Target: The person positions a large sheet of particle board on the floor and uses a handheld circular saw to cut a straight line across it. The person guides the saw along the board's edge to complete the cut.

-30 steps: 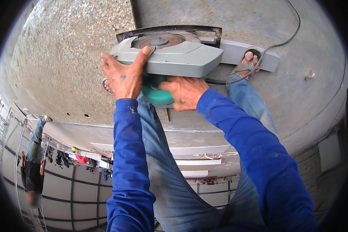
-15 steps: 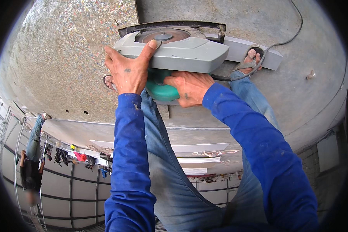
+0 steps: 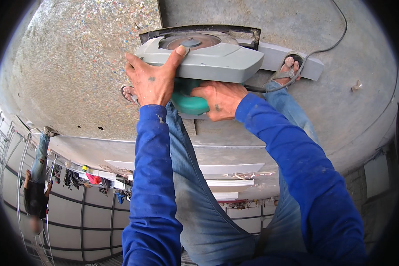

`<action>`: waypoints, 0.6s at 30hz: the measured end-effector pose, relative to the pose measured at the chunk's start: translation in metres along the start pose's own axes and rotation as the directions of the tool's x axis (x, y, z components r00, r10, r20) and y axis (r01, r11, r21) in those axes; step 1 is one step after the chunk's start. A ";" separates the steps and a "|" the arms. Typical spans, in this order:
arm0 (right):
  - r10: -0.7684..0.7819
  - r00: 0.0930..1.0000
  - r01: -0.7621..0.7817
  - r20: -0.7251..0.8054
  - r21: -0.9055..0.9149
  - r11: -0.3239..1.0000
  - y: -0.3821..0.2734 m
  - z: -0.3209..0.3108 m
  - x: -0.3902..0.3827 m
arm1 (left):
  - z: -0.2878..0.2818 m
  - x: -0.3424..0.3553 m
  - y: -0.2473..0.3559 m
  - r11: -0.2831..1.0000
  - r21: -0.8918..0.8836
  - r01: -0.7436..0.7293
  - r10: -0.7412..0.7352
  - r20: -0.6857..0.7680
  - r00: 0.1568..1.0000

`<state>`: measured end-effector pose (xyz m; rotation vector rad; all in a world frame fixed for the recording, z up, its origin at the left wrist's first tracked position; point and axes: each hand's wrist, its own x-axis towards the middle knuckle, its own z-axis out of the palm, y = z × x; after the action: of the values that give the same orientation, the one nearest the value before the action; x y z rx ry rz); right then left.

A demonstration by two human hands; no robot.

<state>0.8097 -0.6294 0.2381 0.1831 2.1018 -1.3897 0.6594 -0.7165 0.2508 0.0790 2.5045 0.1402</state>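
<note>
A corded circular saw with a grey housing (image 3: 221, 64) is held in front of me. Its round blade (image 3: 199, 43) and hub show near the top, and a dark base plate (image 3: 255, 39) runs along the far side. My left hand (image 3: 153, 84) grips the left end of the housing, thumb close to the blade hub. Wrapped around the green handle (image 3: 189, 104) is my right hand (image 3: 225, 101); its fingertips are partly hidden. A pale grey plank (image 3: 312, 68) lies behind the saw, reaching right past my right foot (image 3: 288, 68).
The black power cord (image 3: 328, 48) curves over the grey floor on the right. A speckled board (image 3: 75, 75) covers the left side. White panels (image 3: 230, 169) lie behind my legs. Another person (image 3: 35, 195) stands at the far left near metal frames.
The saw and both hands have shifted slightly to the right. My grip looks the same.
</note>
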 end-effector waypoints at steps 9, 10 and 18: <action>0.014 0.998 -0.015 0.062 0.027 1.000 0.000 -0.003 0.001 | 0.003 -0.001 -0.001 1.000 -0.007 0.005 -0.005 -0.005 1.000; 0.011 0.998 -0.013 0.064 0.026 1.000 -0.001 -0.004 0.001 | 0.003 -0.001 -0.001 1.000 -0.004 0.006 -0.006 -0.003 1.000; 0.025 0.997 -0.025 0.070 -0.005 1.000 -0.003 -0.006 0.001 | 0.002 -0.004 0.005 0.999 -0.011 0.036 -0.036 0.023 0.999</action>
<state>0.8047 -0.6255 0.2415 0.1566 2.0386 -1.3575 0.6640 -0.7120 0.2526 0.0306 2.4811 0.1375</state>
